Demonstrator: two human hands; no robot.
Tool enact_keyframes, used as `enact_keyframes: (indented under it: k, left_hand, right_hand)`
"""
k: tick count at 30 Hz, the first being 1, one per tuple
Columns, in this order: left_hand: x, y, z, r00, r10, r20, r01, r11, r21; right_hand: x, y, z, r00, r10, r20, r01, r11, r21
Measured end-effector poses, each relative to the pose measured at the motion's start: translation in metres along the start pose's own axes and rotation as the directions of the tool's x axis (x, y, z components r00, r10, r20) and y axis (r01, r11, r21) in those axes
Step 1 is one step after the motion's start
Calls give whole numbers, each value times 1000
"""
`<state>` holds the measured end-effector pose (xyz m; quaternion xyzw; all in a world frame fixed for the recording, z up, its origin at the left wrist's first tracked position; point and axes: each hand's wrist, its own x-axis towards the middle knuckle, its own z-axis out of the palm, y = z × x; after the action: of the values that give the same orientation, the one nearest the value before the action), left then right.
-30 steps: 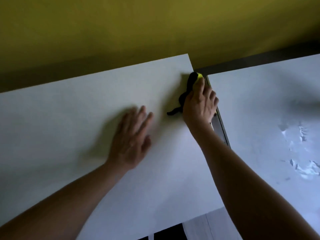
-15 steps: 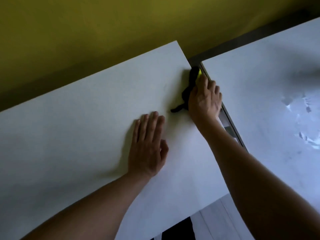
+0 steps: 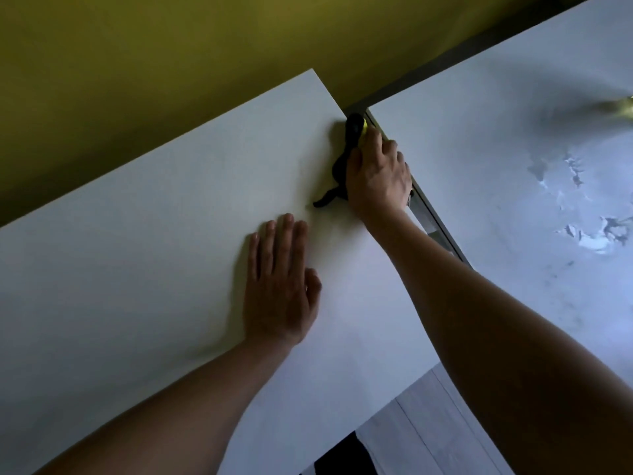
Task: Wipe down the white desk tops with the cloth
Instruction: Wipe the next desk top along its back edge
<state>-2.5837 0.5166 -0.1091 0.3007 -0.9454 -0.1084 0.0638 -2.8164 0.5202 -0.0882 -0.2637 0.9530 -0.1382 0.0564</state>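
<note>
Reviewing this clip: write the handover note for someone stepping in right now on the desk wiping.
Left hand: flat, fingers straight, resting on the left white desk top.
Right hand: gripping the black-and-yellow cloth at that desk's far right corner, beside the gap.
Done: cannot tell how much of the left desk has been wiped.
Left: the right white desk top, which shows peeled, marked patches, and any remaining area.
</note>
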Motion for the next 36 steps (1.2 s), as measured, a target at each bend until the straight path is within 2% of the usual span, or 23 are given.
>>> enact_keyframes:
  k: [6, 10, 14, 16, 19, 23, 27, 32, 36]
  left_hand:
    - [-19, 7, -2, 1000, 16, 25, -16, 1000, 7]
    - [-56, 20, -2, 998, 49, 47, -49, 999, 7]
    - [-93, 32, -4, 995, 73, 68, -74, 997, 15]
    - [-96, 34, -4, 996, 65, 55, -66, 998, 12]
    - [-89, 35, -5, 998, 62, 28, -62, 998, -3]
    - [-82, 30, -3, 997, 74, 9, -75, 997, 17]
    - [-82, 27, -1, 996, 88, 2, -88, 996, 26]
    - [-85, 30, 0, 996, 86, -14, -85, 996, 41]
    - [-84, 31, 1, 996, 83, -35, -81, 995, 52]
  right_hand:
    - [-20, 13, -3, 1000, 19, -10, -19, 999, 28]
    - [-64, 36, -9, 998, 59, -31, -58, 997, 44]
    - [-103, 53, -20, 997, 79, 5, -79, 997, 20]
    - [-103, 55, -21, 998, 53, 30, -53, 999, -8]
    - [-78, 43, -21, 999, -4, 47, 2, 999, 45]
    - [-60, 32, -15, 998, 5, 58, -10, 996, 91]
    - [-116, 72, -19, 999, 29, -23, -27, 996, 85]
    - [-227, 149, -35, 993, 116, -35, -116, 993, 3]
    - [-234, 151, -36, 988, 139, -71, -141, 989, -32]
